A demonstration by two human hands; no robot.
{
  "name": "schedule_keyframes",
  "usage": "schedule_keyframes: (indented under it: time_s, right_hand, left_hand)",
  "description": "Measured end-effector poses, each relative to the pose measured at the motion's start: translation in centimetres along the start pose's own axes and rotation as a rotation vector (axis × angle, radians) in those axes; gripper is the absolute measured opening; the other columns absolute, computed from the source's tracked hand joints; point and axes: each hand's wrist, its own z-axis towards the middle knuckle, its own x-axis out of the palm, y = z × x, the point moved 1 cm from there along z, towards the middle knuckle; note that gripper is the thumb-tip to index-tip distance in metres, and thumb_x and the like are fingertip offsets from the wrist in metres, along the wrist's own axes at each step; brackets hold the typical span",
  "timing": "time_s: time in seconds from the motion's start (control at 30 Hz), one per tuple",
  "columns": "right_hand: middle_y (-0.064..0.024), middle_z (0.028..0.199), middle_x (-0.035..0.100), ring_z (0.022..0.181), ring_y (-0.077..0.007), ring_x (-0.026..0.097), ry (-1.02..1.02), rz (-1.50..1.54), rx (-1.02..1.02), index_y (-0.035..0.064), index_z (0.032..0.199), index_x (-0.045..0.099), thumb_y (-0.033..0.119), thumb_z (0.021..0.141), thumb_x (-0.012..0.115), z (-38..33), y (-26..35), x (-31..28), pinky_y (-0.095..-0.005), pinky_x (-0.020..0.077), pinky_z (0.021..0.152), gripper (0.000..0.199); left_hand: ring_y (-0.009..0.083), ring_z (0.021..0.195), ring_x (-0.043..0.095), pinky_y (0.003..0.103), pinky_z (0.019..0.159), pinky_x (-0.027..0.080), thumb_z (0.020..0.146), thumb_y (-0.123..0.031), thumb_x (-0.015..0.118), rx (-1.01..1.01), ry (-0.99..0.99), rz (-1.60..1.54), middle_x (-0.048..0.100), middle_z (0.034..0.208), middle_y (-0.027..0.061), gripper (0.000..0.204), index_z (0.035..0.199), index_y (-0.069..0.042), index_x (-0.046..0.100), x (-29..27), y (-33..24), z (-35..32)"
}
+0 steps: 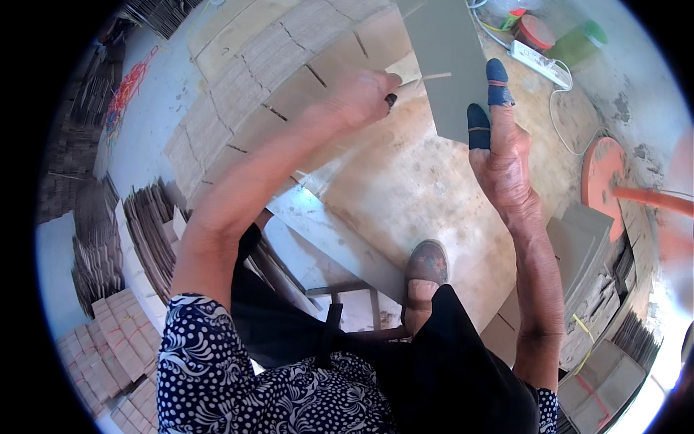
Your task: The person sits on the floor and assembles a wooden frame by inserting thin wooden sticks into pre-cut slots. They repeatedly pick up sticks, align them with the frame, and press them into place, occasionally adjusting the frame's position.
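Observation:
At the near right corner of a grey cardboard sheet (452,54) is my right hand (506,155), its thumb and forefinger in dark caps bound with bands. The thumb overlaps the sheet's corner and the forefinger lies along its edge; the other fingers are mostly hidden. A narrow pale slot or strip crosses the sheet. My left hand (365,98) is closed, left of the sheet, beside a long row of stacked tan cardboard pieces (271,69). Its curled fingers, one with a dark band or cap, hide whatever they may hold.
Below my hands lies a stained tan work surface (426,181). At the far right are a white power strip (538,64) with cables, a red-lidded tub (535,32) and a green container (578,43). An orange round-ended object (603,173) stands right. Cardboard bundles (108,333) fill the left.

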Motion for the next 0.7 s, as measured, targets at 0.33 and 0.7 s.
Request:
schedule_keyframes:
  time_s: [0.33, 0.7]
  right_hand:
    - [-0.0158, 0.079, 0.059, 0.066, -0.0354, 0.061, 0.09, -0.341, 0.138, 0.011, 0.137, 0.039, -0.005, 0.072, 0.056, -4.4, -2.0, -0.7, -0.0443, 0.0494, 0.057, 0.069]
    - [-0.017, 0.084, 0.063, 0.071, -0.0343, 0.062, 0.016, -0.309, 0.138, 0.0037, 0.118, 0.057, 0.0, 0.08, 0.061, -4.9, -4.6, -1.7, -0.0414, 0.0493, 0.061, 0.039]
  left_hand:
    - [0.0321, 0.088, 0.064, 0.043, 0.075, 0.052, 0.073, -0.008, 0.061, 0.167, -0.095, 0.027, 0.064, 0.09, 0.0119, 0.015, 0.088, -0.008, 0.063, 1.8, -9.0, 0.2]
    - [0.0345, 0.095, 0.059, 0.04, 0.081, 0.048, 0.075, -0.023, 0.072, -0.034, -0.545, 0.307, 0.062, 0.097, 0.0198, 0.043, 0.106, 0.001, 0.056, -2.6, 5.8, 2.6]
